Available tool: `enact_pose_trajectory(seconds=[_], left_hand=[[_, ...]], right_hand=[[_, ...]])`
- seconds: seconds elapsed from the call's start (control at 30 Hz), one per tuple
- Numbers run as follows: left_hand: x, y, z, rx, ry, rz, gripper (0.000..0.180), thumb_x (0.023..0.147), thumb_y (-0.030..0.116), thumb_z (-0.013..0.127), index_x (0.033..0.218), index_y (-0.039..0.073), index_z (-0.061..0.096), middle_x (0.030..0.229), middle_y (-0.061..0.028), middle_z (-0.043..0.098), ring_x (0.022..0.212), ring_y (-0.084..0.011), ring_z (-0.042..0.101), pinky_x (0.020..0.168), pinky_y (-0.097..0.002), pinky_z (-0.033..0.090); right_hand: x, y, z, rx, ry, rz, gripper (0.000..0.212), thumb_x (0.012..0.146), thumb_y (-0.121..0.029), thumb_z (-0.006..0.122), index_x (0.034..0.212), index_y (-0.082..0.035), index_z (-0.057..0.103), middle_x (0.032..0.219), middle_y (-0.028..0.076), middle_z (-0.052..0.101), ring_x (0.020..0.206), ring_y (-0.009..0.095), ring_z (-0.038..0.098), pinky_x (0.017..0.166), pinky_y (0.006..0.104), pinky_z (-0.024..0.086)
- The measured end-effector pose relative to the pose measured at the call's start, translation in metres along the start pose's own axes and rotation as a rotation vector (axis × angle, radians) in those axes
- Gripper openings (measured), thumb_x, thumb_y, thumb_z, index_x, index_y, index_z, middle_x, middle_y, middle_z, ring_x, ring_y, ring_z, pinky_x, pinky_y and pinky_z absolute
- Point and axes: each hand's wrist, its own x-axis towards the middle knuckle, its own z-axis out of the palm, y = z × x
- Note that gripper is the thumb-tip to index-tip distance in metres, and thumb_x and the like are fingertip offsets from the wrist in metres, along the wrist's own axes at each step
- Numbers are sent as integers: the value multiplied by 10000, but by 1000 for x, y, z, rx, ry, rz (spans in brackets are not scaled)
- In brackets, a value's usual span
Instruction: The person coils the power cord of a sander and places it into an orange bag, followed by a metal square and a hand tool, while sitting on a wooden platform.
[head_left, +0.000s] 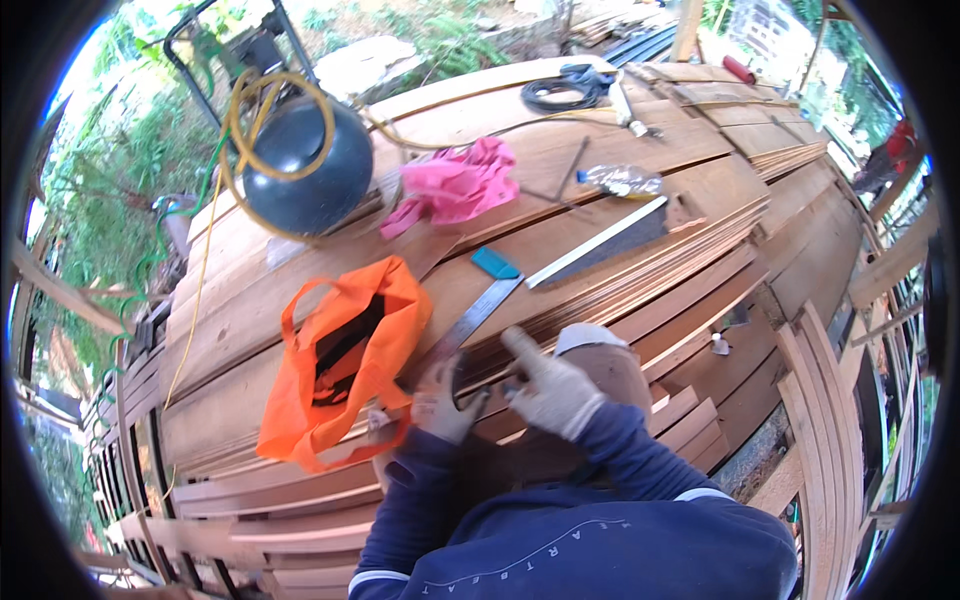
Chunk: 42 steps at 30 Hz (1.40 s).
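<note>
Both my hands wear pale work gloves and are close together in front of my body. My left hand (440,403) is beside the orange bag (400,325), its thumb apart from its fingers and nothing seen in it. My right hand (560,392) has its forefinger stretched out toward the boards; no object shows in it. Beyond my left hand lies a try square (484,308) with a teal handle and a metal blade. Its near end comes close to my left fingers, and whether they touch is unclear. The bag's mouth gapes, showing dark contents.
Stacked wooden boards (660,280) spread before me. On them rest a pink cloth (460,183), a plastic bottle (622,180), a white strip (597,242) and a coiled black cable (558,95). A dark round tank (310,170) with a yellow hose stands at the far left.
</note>
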Motion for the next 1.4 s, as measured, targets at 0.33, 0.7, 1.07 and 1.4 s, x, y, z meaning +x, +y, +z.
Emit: enact_pose_trajectory(seconds=[0.33,0.7,1.07,1.4], left_hand=[[42,-76,30,535,-84,-270,808,687,206,818,1414,165,466,1460,-215,419,1256,-389,523,1027,-442,458],[20,-76,55,-747,-32,-182,463,803,-5,603,1265,11,568,1072,-95,664,923,-214,655,854,-321,523],[-57,40,62,-849,10,-113,520,849,94,701,1301,25,453,1156,-135,619,1085,-234,629,947,-351,486],[-53,50,-132,-471,29,213,524,816,194,776,1264,3,583,999,-149,669,901,-281,669,811,-370,530]], right_hand=[[4,8,5,-99,-333,57,770,866,-288,627,1531,-103,285,917,199,680,864,375,674,776,437,534],[1,7,-2,76,-301,89,722,913,-249,608,1542,-121,278,988,157,683,907,317,678,828,389,528],[-9,3,37,663,-40,-34,970,845,5,557,1588,-146,-47,1249,164,608,1136,238,614,994,341,486],[-22,-39,-7,609,-103,-175,800,802,88,446,1556,-94,250,1039,111,658,898,157,628,812,291,521]])
